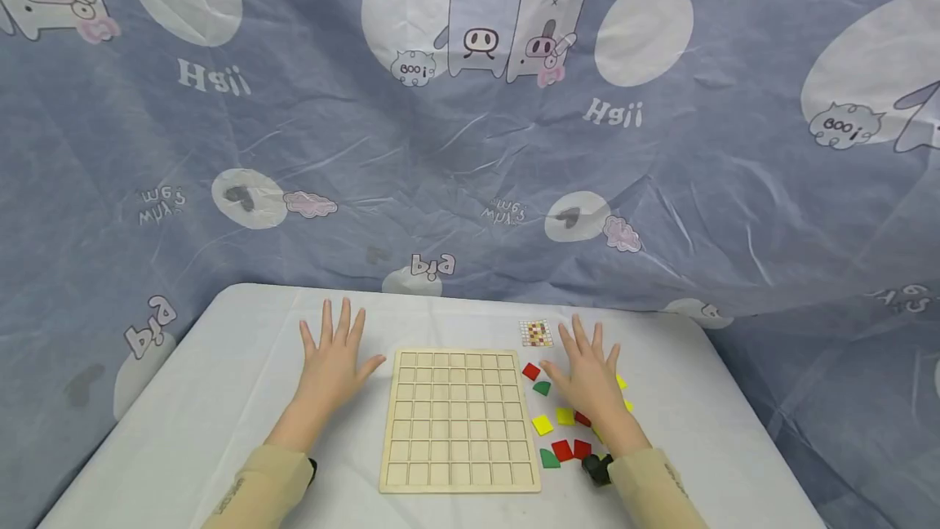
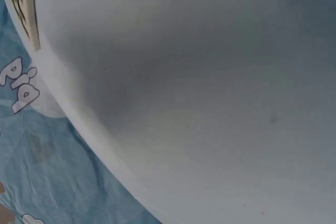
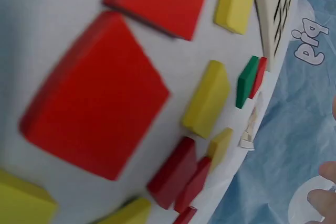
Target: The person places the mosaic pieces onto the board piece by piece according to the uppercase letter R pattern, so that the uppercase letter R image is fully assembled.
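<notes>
Wooden board (image 1: 461, 421), pale and cut into rows of square cells, lies flat on the white table (image 1: 184, 423), between the two hands. Left hand (image 1: 334, 362): palm down, left of the board and apart from it, fingers and thumb spread, grip slack, holding nothing. Right hand (image 1: 589, 370): fingers likewise spread apart, nothing pinched, above the group of loose pieces right of the board; cannot tell whether it touches any.

Pieces near that hand: red tiles (image 1: 562, 451), yellow tiles (image 1: 543, 424), green pieces (image 1: 542, 388) with one rounded edge. One red tile and one green piece sit close to the board's upper right side. Right wrist view shows large red tiles in the foreground, blurred, some yellow ones beyond.

Small card (image 1: 536, 333), printed with a coloured grid, lies near the board's far right corner, just left of the right fingertips.

Beige sleeves (image 1: 260, 476) on both arms; dark device (image 1: 596, 469) at the right wrist. Blue-grey sheet (image 1: 455, 162) with cartoon pigs hangs behind the table.
</notes>
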Action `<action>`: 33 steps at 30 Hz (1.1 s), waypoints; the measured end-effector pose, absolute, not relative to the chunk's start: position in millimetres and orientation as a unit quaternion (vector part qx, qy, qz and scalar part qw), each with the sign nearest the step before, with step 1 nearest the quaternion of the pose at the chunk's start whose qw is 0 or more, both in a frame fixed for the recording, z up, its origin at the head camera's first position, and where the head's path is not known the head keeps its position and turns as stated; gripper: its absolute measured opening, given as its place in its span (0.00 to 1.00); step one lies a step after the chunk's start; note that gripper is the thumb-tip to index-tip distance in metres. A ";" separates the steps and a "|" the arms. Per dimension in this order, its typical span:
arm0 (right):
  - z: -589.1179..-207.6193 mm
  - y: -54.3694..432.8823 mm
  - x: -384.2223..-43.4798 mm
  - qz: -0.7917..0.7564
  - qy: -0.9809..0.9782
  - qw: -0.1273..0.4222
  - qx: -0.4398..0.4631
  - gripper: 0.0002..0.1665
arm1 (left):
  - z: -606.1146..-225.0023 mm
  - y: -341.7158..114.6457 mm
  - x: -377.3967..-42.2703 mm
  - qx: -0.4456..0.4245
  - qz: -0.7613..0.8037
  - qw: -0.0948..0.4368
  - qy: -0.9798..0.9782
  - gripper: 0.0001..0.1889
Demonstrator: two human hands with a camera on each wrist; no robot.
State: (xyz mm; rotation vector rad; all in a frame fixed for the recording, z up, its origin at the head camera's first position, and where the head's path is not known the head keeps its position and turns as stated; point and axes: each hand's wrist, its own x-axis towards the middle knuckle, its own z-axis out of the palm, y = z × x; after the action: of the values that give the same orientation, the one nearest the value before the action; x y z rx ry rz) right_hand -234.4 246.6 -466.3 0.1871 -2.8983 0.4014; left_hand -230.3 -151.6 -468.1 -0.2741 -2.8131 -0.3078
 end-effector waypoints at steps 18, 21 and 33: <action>-485.1 252.8 -226.3 0.143 -0.989 0.022 0.009 0.40 | -499.3 -146.8 -223.6 -0.139 -0.136 0.068 -0.979 0.42; -485.4 253.5 -227.0 0.165 -0.986 0.010 -0.010 0.37 | -499.0 -144.2 -222.7 -0.147 -0.154 0.026 -0.977 0.41; -490.3 256.8 -230.1 0.240 -0.968 0.011 -0.080 0.24 | -505.8 -144.7 -211.0 -0.187 -0.213 -0.062 -0.957 0.42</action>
State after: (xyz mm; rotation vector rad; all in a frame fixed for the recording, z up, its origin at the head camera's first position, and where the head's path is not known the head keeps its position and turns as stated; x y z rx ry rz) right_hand -230.1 256.8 -490.3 -0.2501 -3.0194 0.7475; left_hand -211.0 -144.7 -505.8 -0.6125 -3.1323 -0.6963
